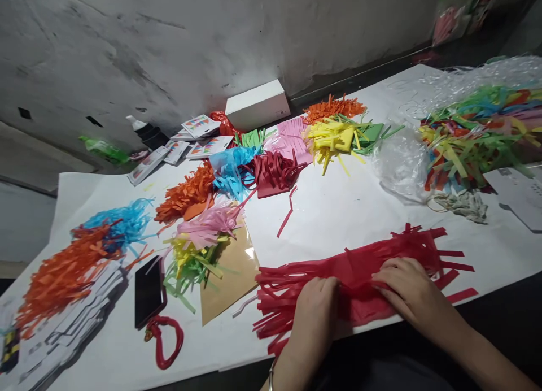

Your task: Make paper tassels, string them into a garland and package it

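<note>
A long sheet of red fringed tissue paper lies along the near edge of the white-covered table. My left hand presses on its left half, fingers curled into the paper. My right hand lies flat on its right half, fingers spread toward the middle. Cut strips stick out at both ends of the sheet.
Piles of fringed paper in orange, blue, dark red, pink, yellow and green fill the table's middle and left. A black phone, a red cord, a brown sheet, a white box and clear plastic bags also lie there.
</note>
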Demonstrator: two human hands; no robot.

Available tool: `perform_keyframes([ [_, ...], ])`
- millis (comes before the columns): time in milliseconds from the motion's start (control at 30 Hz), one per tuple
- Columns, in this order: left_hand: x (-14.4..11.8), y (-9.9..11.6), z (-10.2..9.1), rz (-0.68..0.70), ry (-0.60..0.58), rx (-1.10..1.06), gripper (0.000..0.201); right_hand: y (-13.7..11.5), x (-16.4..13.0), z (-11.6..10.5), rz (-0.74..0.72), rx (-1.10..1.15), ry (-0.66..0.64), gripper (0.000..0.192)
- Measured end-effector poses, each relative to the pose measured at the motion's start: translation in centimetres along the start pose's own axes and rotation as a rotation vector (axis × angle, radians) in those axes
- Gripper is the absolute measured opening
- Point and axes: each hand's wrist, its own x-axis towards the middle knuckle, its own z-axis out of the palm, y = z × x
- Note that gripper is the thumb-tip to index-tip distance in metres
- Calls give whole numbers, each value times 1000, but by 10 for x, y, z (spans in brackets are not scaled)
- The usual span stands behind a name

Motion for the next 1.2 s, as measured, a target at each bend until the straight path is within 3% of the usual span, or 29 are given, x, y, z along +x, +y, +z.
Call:
perform_keyframes([
  [100,23,10,-13,-226,-81,46,28,-3,14,11,97,-142,62,32],
  [200,39,14,-21,-290,-78,87,27,1,23,19,146,-248,88,30],
  [333,47,13,-23,-314,-99,112,24,2,28,10,162,-346,147,17],
  [400,47,12,-23,-310,-103,114,24,-3,28,4,68,-337,188,16],
  [467,46,11,-22,-304,-100,116,24,-9,25,1,-154,-249,170,26],
  [567,45,10,-22,-296,-93,119,23,-15,15,4,-370,-118,19,35],
  [700,45,8,-22,-292,-98,116,24,-13,0,-1,-274,-122,-85,30],
  [867,47,7,-20,-288,-102,125,23,-25,-1,-13,-187,-125,69,21],
  [1000,48,8,-18,-288,-101,140,24,-34,8,6,-218,-239,94,31],
  [1100,49,8,-19,-289,-99,150,23,-24,9,16,-69,-392,39,23],
  [1200,48,9,-21,-294,-100,155,24,-10,3,10,57,-437,34,17],
])
